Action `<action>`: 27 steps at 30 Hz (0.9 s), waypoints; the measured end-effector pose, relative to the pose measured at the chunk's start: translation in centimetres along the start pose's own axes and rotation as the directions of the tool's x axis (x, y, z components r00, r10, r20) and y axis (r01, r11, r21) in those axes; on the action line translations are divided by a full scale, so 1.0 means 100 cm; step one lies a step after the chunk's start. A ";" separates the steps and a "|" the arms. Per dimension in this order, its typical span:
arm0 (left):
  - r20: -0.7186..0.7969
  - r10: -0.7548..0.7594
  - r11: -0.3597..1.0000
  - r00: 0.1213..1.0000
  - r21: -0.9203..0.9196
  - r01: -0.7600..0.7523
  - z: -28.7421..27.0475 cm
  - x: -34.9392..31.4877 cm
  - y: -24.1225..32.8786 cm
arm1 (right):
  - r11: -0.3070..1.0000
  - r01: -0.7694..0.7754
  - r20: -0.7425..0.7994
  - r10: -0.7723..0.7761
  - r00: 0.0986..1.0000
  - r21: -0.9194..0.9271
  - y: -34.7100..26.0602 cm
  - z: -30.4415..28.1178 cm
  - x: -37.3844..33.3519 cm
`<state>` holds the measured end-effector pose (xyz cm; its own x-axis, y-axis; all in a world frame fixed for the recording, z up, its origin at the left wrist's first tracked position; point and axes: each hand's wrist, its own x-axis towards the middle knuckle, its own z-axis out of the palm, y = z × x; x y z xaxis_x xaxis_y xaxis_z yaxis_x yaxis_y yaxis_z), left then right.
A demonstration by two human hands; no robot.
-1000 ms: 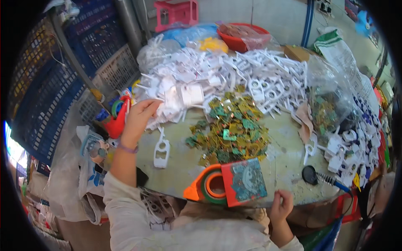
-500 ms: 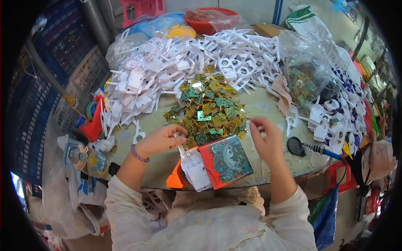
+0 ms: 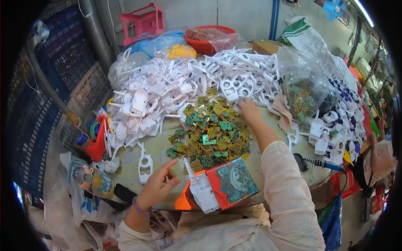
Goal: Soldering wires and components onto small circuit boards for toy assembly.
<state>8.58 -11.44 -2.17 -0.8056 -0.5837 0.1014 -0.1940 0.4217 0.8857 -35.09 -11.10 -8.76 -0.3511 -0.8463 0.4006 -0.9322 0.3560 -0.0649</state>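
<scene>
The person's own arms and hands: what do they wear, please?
The right arm is covered by a long, loose, pale cream sleeve that ends near the wrist. The right hand is bare, without glove or ring visible. The left hand is bare too, with a purple bead bracelet on the wrist and a pale sleeve lower down.

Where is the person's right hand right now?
The right hand reaches far across the table, at the top edge of the green circuit board pile, beside the white plastic parts.

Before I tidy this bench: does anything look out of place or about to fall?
Yes: the white shell lying on the orange box sits at the table edge, tilted and partly overhanging. The soldering iron also lies near the rim, beside the right sleeve. The left hand touches neither.
</scene>
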 end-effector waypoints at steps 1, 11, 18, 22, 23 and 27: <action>0.026 0.013 1.000 1.000 0.009 -0.013 -0.002 0.001 0.002 | 0.998 0.038 0.000 -0.038 0.999 -0.045 0.004 -0.002 -0.005; 0.202 0.211 0.973 0.957 0.046 -0.224 0.008 0.037 0.019 | 0.932 0.289 0.271 -0.226 0.936 -0.219 -0.007 -0.066 -0.065; -0.173 0.349 0.887 0.921 0.379 -0.265 0.008 0.156 -0.011 | 0.975 -0.059 0.087 0.041 0.995 0.216 0.007 -0.072 -0.074; -0.410 0.314 0.885 0.856 0.453 -0.107 0.014 0.216 -0.023 | 0.755 -0.243 -0.060 0.349 0.935 0.609 0.001 -0.081 -0.070; -0.462 0.304 0.873 0.833 0.486 -0.048 0.015 0.224 -0.022 | 0.637 -0.276 -0.052 0.446 0.894 0.720 -0.003 -0.090 -0.070; -0.405 0.132 0.832 0.905 0.542 0.121 0.019 0.243 -0.017 | 0.410 -0.185 -0.043 0.487 0.873 0.893 -0.022 -0.147 -0.087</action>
<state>-11.71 -25.04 -2.09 -0.5279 -0.7532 0.3924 -0.5618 0.6562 0.5038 -28.72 1.30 1.30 -0.7562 -0.5483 0.3569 -0.3953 -0.0518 -0.9171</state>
